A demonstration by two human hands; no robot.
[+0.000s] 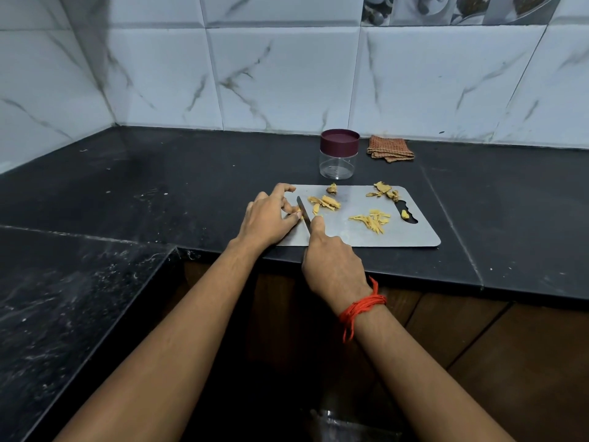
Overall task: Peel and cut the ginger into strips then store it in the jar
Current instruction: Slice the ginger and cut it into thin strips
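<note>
Left hand (267,221) pins a small yellow ginger piece (298,215) under curled fingertips at the left end of the flat grey cutting board (347,236), right hand (331,263) wrapped tight round a slim steel knife (303,213), blade right beside that piece. Thin yellow ginger strips (373,221) lie mid-board; the clear plastic jar (338,156), maroon lid on, stands just behind the board on the black counter (191,186).
</note>
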